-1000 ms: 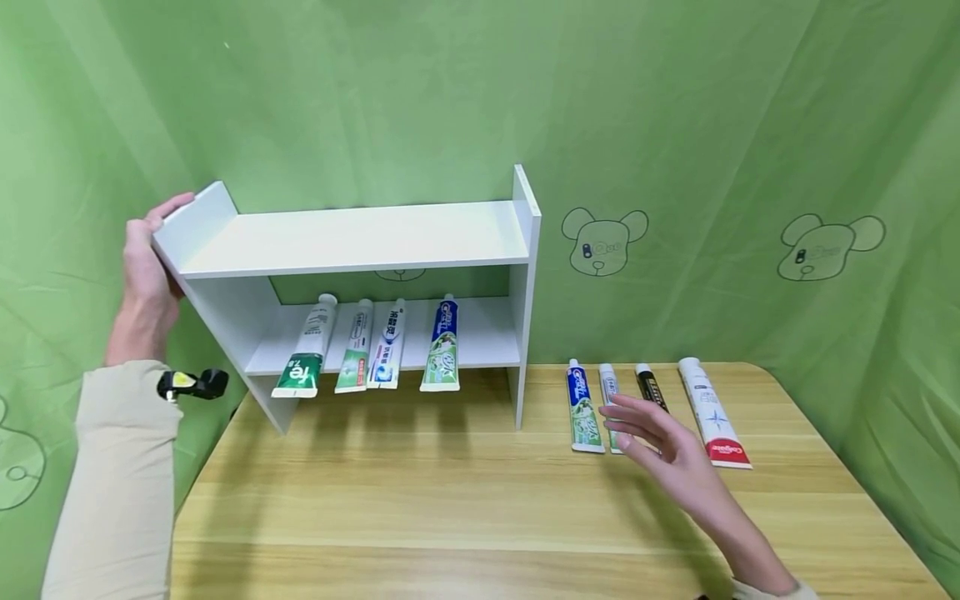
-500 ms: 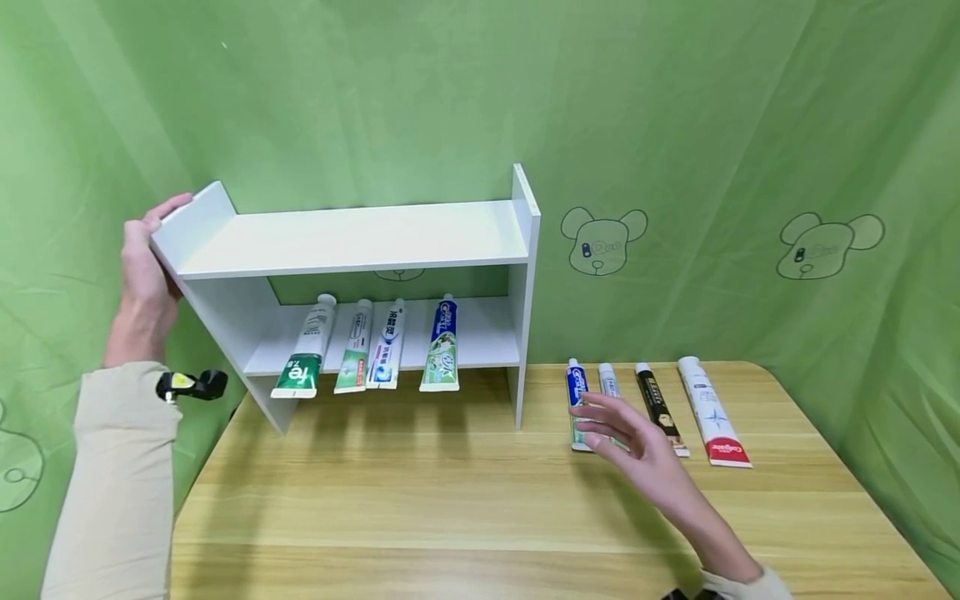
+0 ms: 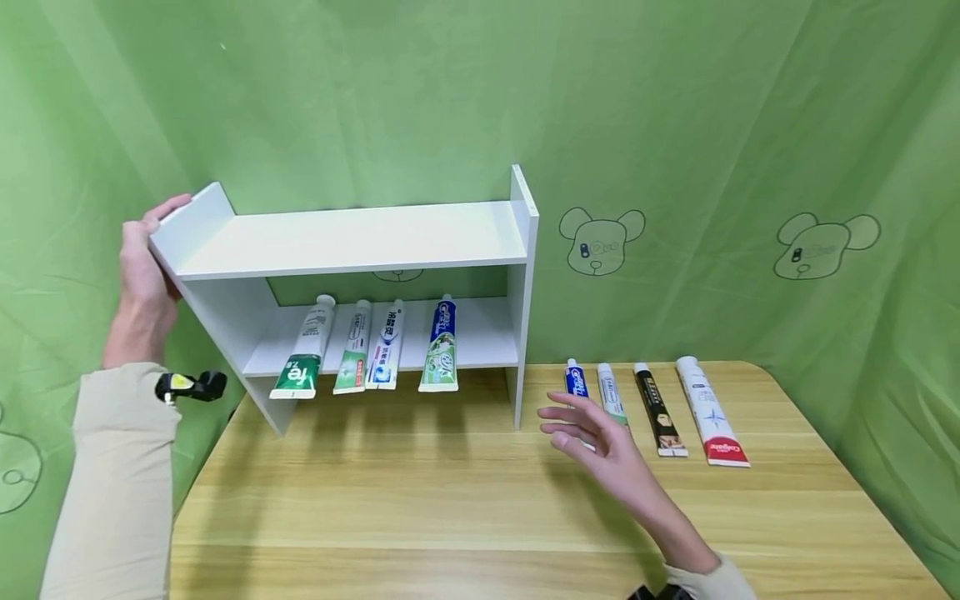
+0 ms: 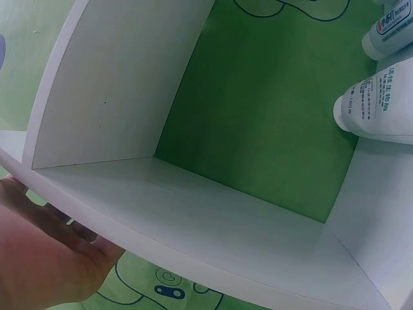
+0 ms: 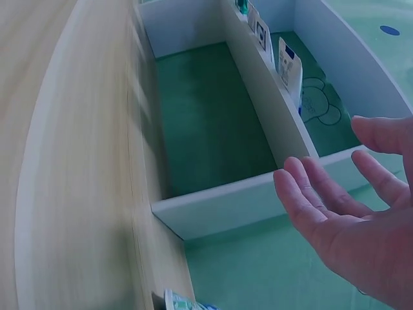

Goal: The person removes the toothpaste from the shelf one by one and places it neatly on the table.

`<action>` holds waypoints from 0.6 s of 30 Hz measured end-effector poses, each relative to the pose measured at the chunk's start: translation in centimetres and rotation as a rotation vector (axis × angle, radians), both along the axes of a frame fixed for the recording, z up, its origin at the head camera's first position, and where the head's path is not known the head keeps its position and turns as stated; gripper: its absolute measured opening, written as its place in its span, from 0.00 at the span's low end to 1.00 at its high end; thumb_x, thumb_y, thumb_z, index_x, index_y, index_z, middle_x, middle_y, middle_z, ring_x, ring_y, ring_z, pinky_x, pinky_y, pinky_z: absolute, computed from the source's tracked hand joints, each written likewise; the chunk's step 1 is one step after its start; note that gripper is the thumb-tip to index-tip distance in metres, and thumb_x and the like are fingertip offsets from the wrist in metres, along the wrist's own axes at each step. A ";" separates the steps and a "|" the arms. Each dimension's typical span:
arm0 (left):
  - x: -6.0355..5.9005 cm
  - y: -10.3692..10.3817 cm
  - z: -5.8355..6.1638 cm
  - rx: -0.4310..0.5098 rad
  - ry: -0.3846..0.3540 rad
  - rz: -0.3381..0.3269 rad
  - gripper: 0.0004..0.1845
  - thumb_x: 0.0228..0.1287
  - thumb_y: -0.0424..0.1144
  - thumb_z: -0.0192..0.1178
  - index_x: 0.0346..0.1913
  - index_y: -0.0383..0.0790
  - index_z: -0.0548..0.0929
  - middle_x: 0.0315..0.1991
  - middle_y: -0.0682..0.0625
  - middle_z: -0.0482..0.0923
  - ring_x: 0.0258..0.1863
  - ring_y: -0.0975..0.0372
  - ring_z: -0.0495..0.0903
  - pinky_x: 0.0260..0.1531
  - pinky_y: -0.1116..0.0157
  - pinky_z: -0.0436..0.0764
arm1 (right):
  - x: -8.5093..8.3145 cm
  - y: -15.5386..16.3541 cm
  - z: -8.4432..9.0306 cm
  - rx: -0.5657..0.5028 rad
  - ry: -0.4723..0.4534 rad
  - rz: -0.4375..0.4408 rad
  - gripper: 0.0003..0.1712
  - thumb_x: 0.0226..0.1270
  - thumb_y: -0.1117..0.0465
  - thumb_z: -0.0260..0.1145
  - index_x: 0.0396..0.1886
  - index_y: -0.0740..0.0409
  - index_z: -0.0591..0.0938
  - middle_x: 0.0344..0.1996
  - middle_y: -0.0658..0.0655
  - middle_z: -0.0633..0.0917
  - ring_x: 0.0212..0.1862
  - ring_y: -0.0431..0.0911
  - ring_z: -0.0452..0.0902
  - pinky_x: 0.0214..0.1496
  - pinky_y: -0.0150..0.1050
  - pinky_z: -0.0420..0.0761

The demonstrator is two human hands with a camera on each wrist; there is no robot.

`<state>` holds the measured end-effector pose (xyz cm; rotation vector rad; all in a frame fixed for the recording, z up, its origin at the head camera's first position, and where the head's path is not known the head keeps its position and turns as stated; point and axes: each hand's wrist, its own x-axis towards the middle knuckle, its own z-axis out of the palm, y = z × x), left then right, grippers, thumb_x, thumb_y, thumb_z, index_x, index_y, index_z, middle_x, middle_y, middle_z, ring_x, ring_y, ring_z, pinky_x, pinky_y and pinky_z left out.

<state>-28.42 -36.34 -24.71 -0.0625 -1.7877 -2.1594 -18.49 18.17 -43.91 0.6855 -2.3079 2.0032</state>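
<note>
At the upper left of a white two-tier shelf (image 3: 352, 237), my left hand (image 3: 146, 262) grips the side panel, its fingers bent around the panel's outer edge. On the lower tier lie several toothpaste tubes: a white-and-green one (image 3: 303, 350), a slimmer green-and-white one (image 3: 353, 346), a white-and-blue one (image 3: 386, 346) and a blue-and-green one (image 3: 441, 346). My right hand (image 3: 600, 446) hovers over the table to the right of the shelf, fingers loosely spread and holding nothing. It covers most of another blue-and-green tube (image 3: 576, 379) on the table.
Right of that hand, a green-and-white tube (image 3: 611, 396), a black toothpaste tube (image 3: 660, 410) and a white-and-red Colgate tube (image 3: 712, 412) lie in a row on the wooden table (image 3: 420, 508). A green curtain (image 3: 675, 125) with bear outlines hangs behind.
My right hand has moved left across the row of tubes, uncovering the black tube and hiding more of the blue-and-green one. My left hand and the shelf stay put.
</note>
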 end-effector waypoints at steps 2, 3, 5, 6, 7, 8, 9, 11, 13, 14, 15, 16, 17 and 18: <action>0.0 0.0 0.0 -0.001 -0.001 0.001 0.26 0.78 0.51 0.37 0.72 0.54 0.74 0.58 0.50 0.76 0.43 0.62 0.76 0.33 0.68 0.77 | -0.1 -0.4 -0.1 -0.010 0.011 0.007 0.30 0.75 0.67 0.63 0.74 0.64 0.68 0.63 0.69 0.79 0.61 0.58 0.80 0.61 0.40 0.80; 0.0 0.0 0.0 -0.001 -0.001 0.002 0.26 0.78 0.51 0.37 0.71 0.54 0.74 0.58 0.50 0.76 0.43 0.62 0.76 0.33 0.68 0.77 | -0.1 -0.5 -0.1 -0.016 0.010 0.008 0.30 0.75 0.67 0.63 0.73 0.64 0.68 0.63 0.70 0.79 0.61 0.58 0.80 0.61 0.40 0.80; 0.0 0.0 0.0 -0.001 -0.004 0.004 0.26 0.78 0.51 0.37 0.71 0.54 0.74 0.58 0.50 0.75 0.43 0.62 0.76 0.33 0.68 0.77 | -0.1 -0.8 -0.2 -0.020 0.005 0.010 0.30 0.75 0.67 0.64 0.73 0.63 0.69 0.62 0.69 0.79 0.61 0.59 0.79 0.61 0.40 0.81; 0.0 0.0 0.0 -0.001 -0.005 0.005 0.26 0.78 0.51 0.37 0.71 0.54 0.74 0.58 0.51 0.75 0.43 0.62 0.76 0.33 0.68 0.77 | -0.1 -1.0 -0.1 -0.021 0.003 0.010 0.30 0.75 0.67 0.64 0.73 0.62 0.70 0.62 0.69 0.79 0.61 0.60 0.79 0.61 0.40 0.81; 0.0 0.0 0.0 0.000 -0.004 0.006 0.26 0.78 0.50 0.37 0.71 0.54 0.74 0.58 0.51 0.75 0.43 0.62 0.76 0.33 0.68 0.77 | -0.2 -1.2 -0.1 -0.025 -0.002 0.011 0.29 0.74 0.67 0.64 0.73 0.62 0.70 0.63 0.69 0.79 0.62 0.61 0.79 0.61 0.40 0.80; 0.0 0.0 0.0 0.002 -0.003 0.007 0.26 0.78 0.50 0.37 0.71 0.54 0.74 0.58 0.51 0.75 0.44 0.62 0.76 0.33 0.68 0.77 | -0.2 -1.4 -0.1 -0.029 -0.008 0.013 0.29 0.74 0.67 0.64 0.73 0.60 0.70 0.63 0.69 0.79 0.62 0.62 0.78 0.61 0.40 0.80; 0.0 0.0 0.1 0.003 -0.001 0.009 0.26 0.78 0.50 0.36 0.71 0.54 0.74 0.58 0.50 0.75 0.44 0.62 0.76 0.33 0.68 0.77 | -0.3 -1.6 -0.1 -0.036 -0.017 0.016 0.29 0.74 0.67 0.65 0.72 0.59 0.71 0.63 0.69 0.79 0.62 0.63 0.78 0.61 0.41 0.80; 0.0 0.0 0.1 0.004 0.001 0.008 0.26 0.78 0.50 0.36 0.71 0.53 0.74 0.58 0.50 0.75 0.44 0.62 0.76 0.33 0.68 0.77 | -0.4 -2.0 0.0 -0.048 -0.031 0.020 0.29 0.74 0.66 0.65 0.72 0.58 0.71 0.63 0.70 0.78 0.63 0.64 0.77 0.61 0.41 0.80; -0.1 0.1 0.1 0.001 0.004 0.009 0.26 0.78 0.50 0.36 0.71 0.53 0.74 0.58 0.50 0.75 0.44 0.62 0.76 0.33 0.68 0.77 | -0.5 -2.4 0.0 -0.062 -0.042 0.023 0.30 0.73 0.66 0.66 0.73 0.58 0.70 0.64 0.70 0.78 0.63 0.64 0.77 0.61 0.41 0.80; -0.1 0.1 0.1 -0.001 0.002 0.010 0.26 0.78 0.50 0.36 0.71 0.53 0.74 0.58 0.50 0.75 0.44 0.62 0.76 0.33 0.68 0.77 | -0.6 -2.7 0.0 -0.064 -0.046 0.023 0.31 0.73 0.66 0.66 0.73 0.59 0.70 0.64 0.70 0.78 0.63 0.64 0.77 0.61 0.41 0.80; -0.1 0.1 0.1 -0.003 0.002 0.011 0.26 0.78 0.50 0.36 0.71 0.53 0.74 0.58 0.50 0.75 0.44 0.62 0.76 0.33 0.68 0.77 | -0.6 -2.9 0.0 -0.067 -0.051 0.024 0.31 0.73 0.66 0.66 0.73 0.59 0.70 0.64 0.70 0.78 0.63 0.64 0.77 0.61 0.41 0.80; -0.1 0.1 0.1 -0.005 0.001 0.010 0.26 0.78 0.50 0.36 0.71 0.53 0.74 0.58 0.50 0.75 0.43 0.62 0.76 0.33 0.68 0.77 | -0.7 -3.1 0.0 -0.069 -0.054 0.025 0.31 0.73 0.66 0.66 0.74 0.60 0.69 0.64 0.70 0.78 0.63 0.65 0.77 0.61 0.41 0.80; -0.1 0.1 0.1 -0.004 0.001 0.011 0.26 0.78 0.50 0.36 0.71 0.53 0.74 0.58 0.50 0.75 0.44 0.62 0.76 0.33 0.68 0.77 | -0.8 -3.3 -0.1 -0.073 -0.057 0.026 0.32 0.73 0.66 0.66 0.74 0.61 0.69 0.64 0.70 0.78 0.62 0.65 0.78 0.61 0.41 0.80; -0.1 0.1 0.1 -0.006 0.002 0.013 0.26 0.78 0.50 0.36 0.71 0.53 0.74 0.58 0.50 0.76 0.44 0.62 0.76 0.34 0.68 0.77 | -0.9 -3.5 -0.1 -0.072 -0.053 0.029 0.32 0.73 0.66 0.65 0.74 0.62 0.69 0.63 0.70 0.78 0.62 0.65 0.78 0.61 0.41 0.80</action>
